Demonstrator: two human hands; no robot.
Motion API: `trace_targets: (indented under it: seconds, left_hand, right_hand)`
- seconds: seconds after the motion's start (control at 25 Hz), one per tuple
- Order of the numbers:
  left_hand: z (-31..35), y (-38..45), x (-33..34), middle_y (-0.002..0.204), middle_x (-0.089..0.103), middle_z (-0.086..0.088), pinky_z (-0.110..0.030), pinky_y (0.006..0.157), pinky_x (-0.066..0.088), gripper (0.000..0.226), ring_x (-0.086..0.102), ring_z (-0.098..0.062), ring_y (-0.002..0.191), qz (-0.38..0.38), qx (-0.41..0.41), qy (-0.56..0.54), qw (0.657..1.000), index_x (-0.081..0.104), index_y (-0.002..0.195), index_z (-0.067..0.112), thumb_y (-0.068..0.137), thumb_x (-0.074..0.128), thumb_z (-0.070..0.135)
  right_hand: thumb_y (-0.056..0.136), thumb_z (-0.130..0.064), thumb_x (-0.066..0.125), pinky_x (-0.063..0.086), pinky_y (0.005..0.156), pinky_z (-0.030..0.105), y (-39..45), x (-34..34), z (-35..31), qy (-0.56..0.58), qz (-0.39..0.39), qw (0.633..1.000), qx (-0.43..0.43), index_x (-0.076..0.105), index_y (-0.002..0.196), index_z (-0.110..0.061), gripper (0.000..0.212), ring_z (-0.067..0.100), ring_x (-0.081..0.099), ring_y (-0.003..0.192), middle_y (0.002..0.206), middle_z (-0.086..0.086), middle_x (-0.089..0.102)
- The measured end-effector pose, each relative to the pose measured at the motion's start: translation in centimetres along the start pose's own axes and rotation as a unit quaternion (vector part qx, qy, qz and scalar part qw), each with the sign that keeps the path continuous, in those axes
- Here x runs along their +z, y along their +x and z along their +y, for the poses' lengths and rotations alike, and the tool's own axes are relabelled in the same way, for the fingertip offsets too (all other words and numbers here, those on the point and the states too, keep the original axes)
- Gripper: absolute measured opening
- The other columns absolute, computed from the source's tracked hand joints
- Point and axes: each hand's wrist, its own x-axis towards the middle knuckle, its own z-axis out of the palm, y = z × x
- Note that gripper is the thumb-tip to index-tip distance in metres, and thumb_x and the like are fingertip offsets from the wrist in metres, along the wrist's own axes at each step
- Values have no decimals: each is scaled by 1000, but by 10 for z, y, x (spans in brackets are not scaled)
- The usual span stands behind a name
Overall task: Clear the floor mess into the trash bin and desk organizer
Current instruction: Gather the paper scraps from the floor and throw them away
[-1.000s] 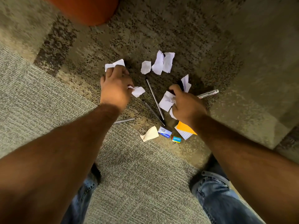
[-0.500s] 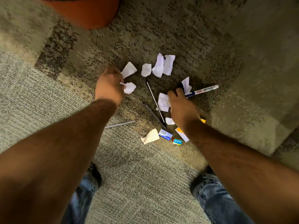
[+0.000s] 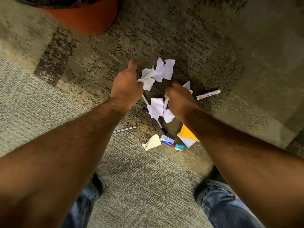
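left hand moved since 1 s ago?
Yes. The left hand now sits beside the white paper pair it was left of, so it shifted right, gripping paper scraps.

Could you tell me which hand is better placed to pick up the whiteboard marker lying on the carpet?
Probably the right hand: it is nearest the whiteboard marker, though already gripping paper scraps. The left hand is farther away.

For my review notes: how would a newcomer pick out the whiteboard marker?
Start at the right hand over the litter on the carpet. Just to its right lies the whiteboard marker, alone. It is the only thick white barrel with printed lettering; the pens are thin.
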Motion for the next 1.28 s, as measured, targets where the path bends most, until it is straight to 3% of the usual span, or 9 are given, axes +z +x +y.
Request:
trace_targets:
  seconds: [0.08, 0.24, 0.4, 0.56, 0.68, 0.92, 1.04, 1.12, 1.28]
  left_hand:
    - [10, 10, 6, 113, 70, -10, -40, 85, 59, 46, 69, -28, 96, -8, 52, 22, 998, 61, 128, 21, 86, 72, 6]
    - [22, 22, 17, 141, 56, -7, -48, 98, 53, 28, 47, -33, 134, -63, 165, 160, 971, 81, 103, 16, 85, 68, -1]
    - [22, 25, 27, 164, 40, -6, -56, 105, 48, 17, 33, -34, 151, -114, 232, 224, 940, 80, 89, 12, 81, 72, -1]
    - [21, 33, 31, 148, 58, -5, -43, 89, 58, 25, 47, -31, 141, -135, 274, 236, 922, 79, 101, 4, 84, 65, -9]
    - [27, 36, 31, 139, 64, -5, -36, 87, 53, 37, 53, -28, 134, -133, 277, 232, 923, 76, 116, 6, 86, 62, -9]
    - [51, 45, 33, 127, 65, -13, -45, 89, 60, 42, 64, -34, 117, -149, 233, 315, 908, 67, 127, 7, 89, 62, -9]
    - [62, 49, 28, 128, 66, -15, -47, 92, 56, 41, 64, -37, 119, -173, 230, 319, 903, 62, 130, 10, 91, 64, -3]
    - [66, 48, 27, 123, 69, -17, -47, 86, 56, 47, 67, -38, 113, -172, 219, 310, 909, 58, 134, 13, 90, 69, 0]
    - [51, 45, 25, 106, 69, -18, -48, 73, 63, 83, 70, -36, 91, -156, 194, 253, 935, 31, 149, 23, 83, 76, -2]
  right_hand:
    - [86, 1, 62, 45, 75, 36, -2, -13, 7, 70, 63, 995, 15, 71, 101, -5, 19, 40, 64, 99, 114, 19, 64]
    - [77, 5, 60, 50, 68, 39, 1, -49, 39, 136, 174, 974, 53, 72, 85, -3, 16, 35, 65, 80, 87, 19, 69]
    - [85, -1, 67, 54, 70, 35, 13, -67, 76, 108, 110, 986, 61, 73, 91, -5, 9, 32, 68, 80, 86, 17, 73]
    - [90, -8, 69, 45, 70, 33, 19, -67, 93, 29, 18, 998, -55, 71, 103, -2, 14, 38, 68, 86, 92, 19, 73]
    - [89, -11, 73, 48, 75, 36, 18, -64, 100, 22, -25, 996, -85, 63, 124, -6, 36, 39, 69, 95, 104, 18, 74]
    - [86, -31, 80, 56, 80, 43, 19, -56, 102, -2, -97, 990, -99, 49, 140, -20, 64, 35, 69, 96, 110, 15, 72]
    - [88, -32, 77, 52, 73, 35, 19, -48, 99, -27, -77, 991, -110, 49, 139, -27, 58, 37, 68, 92, 104, 17, 70]
    - [90, -28, 74, 46, 68, 32, 19, -44, 99, -29, -62, 991, -119, 55, 131, -26, 45, 38, 67, 89, 100, 17, 68]
    - [94, -12, 66, 40, 67, 33, 26, -45, 99, -34, -60, 993, -95, 64, 104, -8, 12, 40, 66, 91, 96, 20, 69]
